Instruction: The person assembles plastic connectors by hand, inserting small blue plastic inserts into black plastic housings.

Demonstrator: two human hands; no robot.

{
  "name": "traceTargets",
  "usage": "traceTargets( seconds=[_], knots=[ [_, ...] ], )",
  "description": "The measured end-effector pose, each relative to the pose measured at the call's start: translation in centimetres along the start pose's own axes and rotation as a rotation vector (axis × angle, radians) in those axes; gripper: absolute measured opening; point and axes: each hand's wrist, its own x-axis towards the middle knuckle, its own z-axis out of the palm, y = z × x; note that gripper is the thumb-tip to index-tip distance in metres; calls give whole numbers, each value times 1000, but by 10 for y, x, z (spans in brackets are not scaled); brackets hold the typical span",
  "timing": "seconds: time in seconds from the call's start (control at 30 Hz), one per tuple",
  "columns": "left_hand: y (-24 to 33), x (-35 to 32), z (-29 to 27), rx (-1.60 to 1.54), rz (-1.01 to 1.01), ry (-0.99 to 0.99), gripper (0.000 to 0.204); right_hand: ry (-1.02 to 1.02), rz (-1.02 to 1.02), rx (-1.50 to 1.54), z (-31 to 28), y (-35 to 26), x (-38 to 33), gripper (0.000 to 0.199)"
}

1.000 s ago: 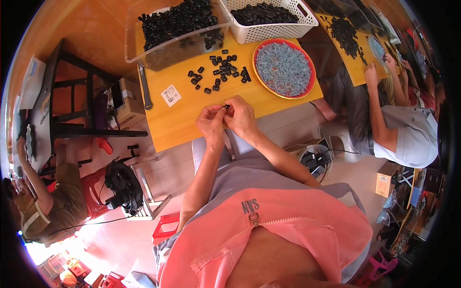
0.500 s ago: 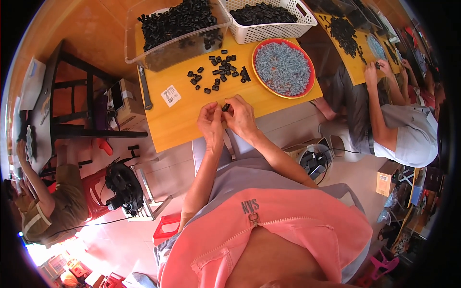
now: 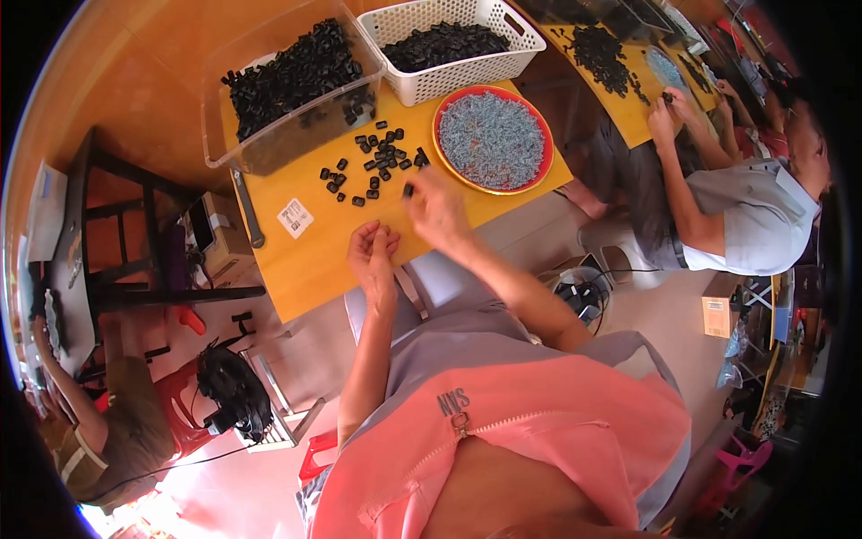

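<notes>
Head view: my right hand [image 3: 437, 212] pinches a small black part [image 3: 409, 190] above the counter [image 3: 301, 280], apparently mid-transfer, the next move wanting steady fingertips; my left hand [image 3: 372, 255] curls, contents unclear

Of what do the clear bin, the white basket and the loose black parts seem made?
Clear bin: probably glossy plastic; transparent walls with highlights. White basket: likely moulded satin plastic, evenly perforated. Loose black parts: perhaps plastic, by their slight shine.
</notes>
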Motion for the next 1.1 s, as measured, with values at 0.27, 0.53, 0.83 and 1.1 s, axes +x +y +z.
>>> traceTargets(
  seconds=[0.27, 0.53, 0.83, 1.1],
  knots=[
    [2, -1, 1, 45, 2, -40, 18, 383, -183, -459, -98, 60, 176, 29],
    [-3, 4, -7, 51, 19, -34, 17, 217, -87, -271, -89, 46, 125, 15],
    [28, 49, -33, 198, 224, 29, 11, -186, 122, -415, -75, 72, 38, 20],
    [40, 83, -15, 758, 648, 64, 15, -154, 164, -407, -73, 73, 39, 22]
  ],
)
